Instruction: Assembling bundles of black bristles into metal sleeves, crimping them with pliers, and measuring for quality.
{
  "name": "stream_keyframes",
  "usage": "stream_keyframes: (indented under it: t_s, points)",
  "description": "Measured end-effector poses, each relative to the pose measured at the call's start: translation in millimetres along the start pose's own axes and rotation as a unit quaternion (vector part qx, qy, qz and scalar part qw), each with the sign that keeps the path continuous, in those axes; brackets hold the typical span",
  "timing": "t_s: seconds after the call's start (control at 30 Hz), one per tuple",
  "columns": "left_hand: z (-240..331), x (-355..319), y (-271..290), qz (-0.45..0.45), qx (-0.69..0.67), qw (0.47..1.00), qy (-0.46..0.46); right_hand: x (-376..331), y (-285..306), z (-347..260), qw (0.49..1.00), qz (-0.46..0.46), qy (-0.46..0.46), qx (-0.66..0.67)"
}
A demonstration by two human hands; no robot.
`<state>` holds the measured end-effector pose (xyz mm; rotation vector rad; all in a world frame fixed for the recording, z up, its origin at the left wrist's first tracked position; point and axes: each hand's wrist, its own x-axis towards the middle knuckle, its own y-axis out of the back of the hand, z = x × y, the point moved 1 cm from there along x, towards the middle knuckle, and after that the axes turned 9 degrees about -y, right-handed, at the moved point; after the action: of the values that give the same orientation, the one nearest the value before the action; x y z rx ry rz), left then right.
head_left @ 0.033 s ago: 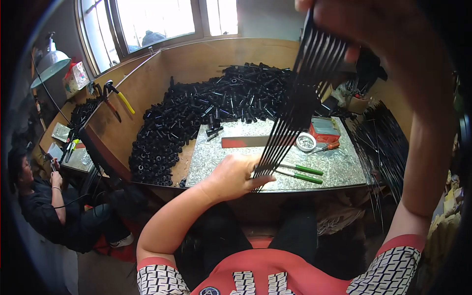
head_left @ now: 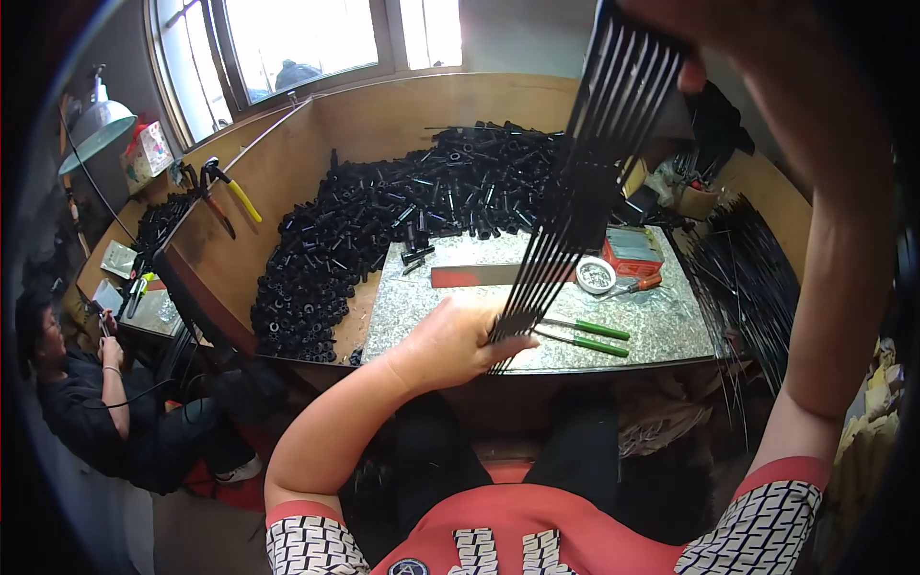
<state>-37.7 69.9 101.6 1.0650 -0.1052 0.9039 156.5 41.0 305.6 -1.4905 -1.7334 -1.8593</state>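
Note:
My left hand (head_left: 448, 340) is closed around the lower end of a flat bundle of thin black rods (head_left: 586, 182), its thumb pointing right. The bundle slants up to the right in front of my face, with the rods fanned side by side and a dark, dense band across the middle. At the top edge my right hand (head_left: 714, 34) grips the upper end; most of its fingers are cut off or in shadow. Below the bundle, a pair of green-handled pliers (head_left: 599, 340) lies on the speckled board (head_left: 412, 321).
Behind the board rises a heap of small black tubular parts (head_left: 450, 187). A flat metal bar (head_left: 470, 276), white dish (head_left: 596, 276), red box (head_left: 632, 251) and red-handled tool (head_left: 649, 283) lie on the board. Long black rods (head_left: 743, 264) are piled right. Another person (head_left: 91, 393) sits left.
The rod bundle has shifted very slightly, its lower end and my left hand a little to the left. Both hands keep their hold.

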Motion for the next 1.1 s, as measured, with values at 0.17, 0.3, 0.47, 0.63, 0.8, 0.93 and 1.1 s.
stream_keyframes:
  t_s: [0.17, 0.3, 0.47, 0.63, 0.8, 0.93, 1.1]
  points:
    - [7, 21, -9, -0.009, -0.169, 0.983, 0.068, 6, 39, -17, 0.983, 0.106, -0.118, -0.093]
    - [-34, -38, -10, 0.255, -0.353, 0.866, 0.247, -33, -59, 42, 0.989, 0.063, 0.133, -0.033]
    - [-57, -83, -75, 0.464, -0.431, 0.723, 0.277, -195, -166, 14, 0.884, -0.248, -0.157, 0.365]
    - [-46, -104, -109, 0.536, -0.429, 0.650, 0.326, -259, -236, 3, 0.500, -0.223, -0.545, 0.635]
    - [-37, -103, -124, 0.578, -0.452, 0.607, 0.304, -271, -263, 22, 0.463, -0.156, -0.520, 0.701]
    - [-30, -99, -131, 0.559, -0.478, 0.614, 0.286, -255, -257, 32, 0.449, 0.071, -0.562, 0.691]
    - [-13, -100, -138, 0.348, -0.575, 0.681, 0.291, -220, -204, 76, 0.599, 0.048, -0.573, 0.557]
